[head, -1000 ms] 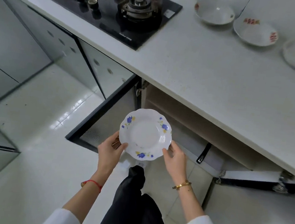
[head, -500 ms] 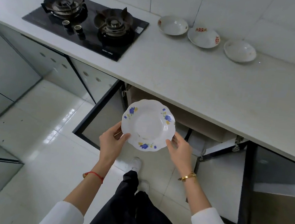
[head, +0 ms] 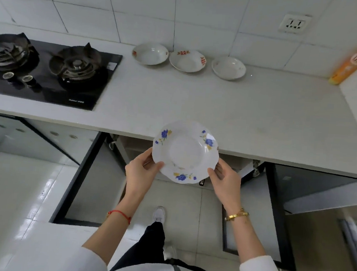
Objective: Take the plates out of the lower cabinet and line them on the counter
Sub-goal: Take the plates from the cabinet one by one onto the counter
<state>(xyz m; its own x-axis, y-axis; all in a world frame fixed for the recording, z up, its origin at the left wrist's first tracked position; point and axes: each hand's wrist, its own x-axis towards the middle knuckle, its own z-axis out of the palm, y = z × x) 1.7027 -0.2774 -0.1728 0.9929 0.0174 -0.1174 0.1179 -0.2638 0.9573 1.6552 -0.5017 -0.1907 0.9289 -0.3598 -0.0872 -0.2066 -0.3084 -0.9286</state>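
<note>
A person looks down at their own two hands holding a white scalloped plate [head: 185, 152] with blue flowers, at the centre of the frame. The left hand [head: 140, 174] grips its left rim, the right hand [head: 226, 182] its right rim; the plate's far edge overlaps the front edge of the pale table [head: 250, 118]. Three more plates sit in a row near the tiled wall at upper centre: one [head: 150, 53], a second [head: 187, 60] with red marks, and a third [head: 228, 68]. A black gas hob [head: 49, 70] fills the upper left. Below the table, cabinet doors [head: 79, 178] stand open.
</note>
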